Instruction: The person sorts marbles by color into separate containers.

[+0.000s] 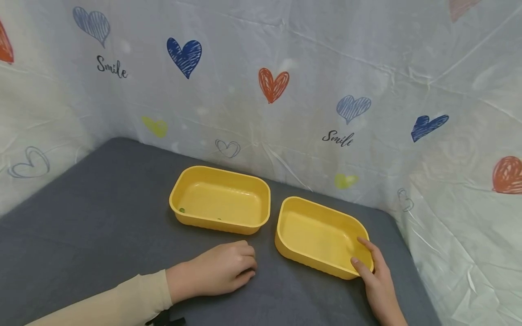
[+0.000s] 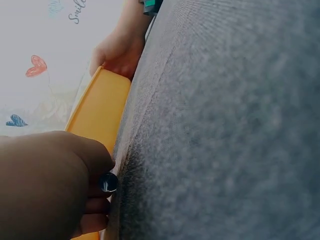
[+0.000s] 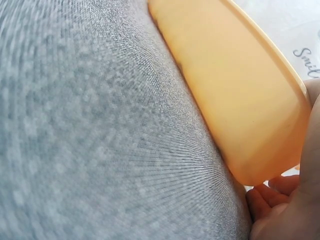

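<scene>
Two yellow plastic bins lie side by side on a dark grey cloth. In the left bin [image 1: 220,225], a small green marble [image 1: 181,210] sits by the near left corner. My left hand [image 1: 223,268] rests low over the cloth in front of that bin, fingers curled. The left wrist view reveals a dark glossy marble [image 2: 108,182] between its thumb and fingers, hidden in the head view. At the right bin's [image 1: 314,265] right end, my right hand [image 1: 377,276] grips the rim, thumb and a finger over the edge; other fingers [image 3: 272,197] curl underneath outside.
The grey cloth-covered surface [image 1: 102,226] reaches back to a white curtain [image 1: 236,45] printed with hearts and "Smile", which hangs close behind both bins and along the sides. A narrow gap separates the bins. A tiny dark speck lies in the left bin near its front wall.
</scene>
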### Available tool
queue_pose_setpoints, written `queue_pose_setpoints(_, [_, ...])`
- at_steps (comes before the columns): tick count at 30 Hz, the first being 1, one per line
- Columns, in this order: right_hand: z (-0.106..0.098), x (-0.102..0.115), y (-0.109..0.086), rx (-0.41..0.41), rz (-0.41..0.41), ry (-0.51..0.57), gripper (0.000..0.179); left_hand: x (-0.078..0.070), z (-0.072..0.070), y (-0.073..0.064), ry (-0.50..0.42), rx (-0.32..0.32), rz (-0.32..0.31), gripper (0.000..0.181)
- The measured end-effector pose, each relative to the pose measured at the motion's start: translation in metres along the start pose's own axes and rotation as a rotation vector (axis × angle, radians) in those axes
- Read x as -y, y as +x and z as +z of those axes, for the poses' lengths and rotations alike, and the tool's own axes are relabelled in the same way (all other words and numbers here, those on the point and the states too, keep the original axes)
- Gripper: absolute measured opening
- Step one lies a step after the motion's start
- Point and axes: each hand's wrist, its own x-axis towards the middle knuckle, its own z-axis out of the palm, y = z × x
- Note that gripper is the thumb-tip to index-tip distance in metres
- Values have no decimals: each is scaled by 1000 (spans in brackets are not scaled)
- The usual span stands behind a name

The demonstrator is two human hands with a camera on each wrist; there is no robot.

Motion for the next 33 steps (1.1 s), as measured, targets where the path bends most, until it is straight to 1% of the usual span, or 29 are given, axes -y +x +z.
queue_pose_setpoints(3, [0,0,0,-1,2,2,68,0,0,-2,12,-8,8,7])
queue_pose_setpoints(8, [0,1,1,-8,-11,0,67,2,0,-8,41,-17,-1,8])
queue_pose_setpoints(16, [-2,-1,0,21,20,12,69,4,-2,-15,55,-31,-4,10])
queue_pose_setpoints(23, [-2,-3,-1,25,16,20,68,3,-3,-15,72,-32,9,10])
queue_pose_setpoints(33, [-2,1,-3,22,22,31,69,4,-3,-15,97,-31,22,11])
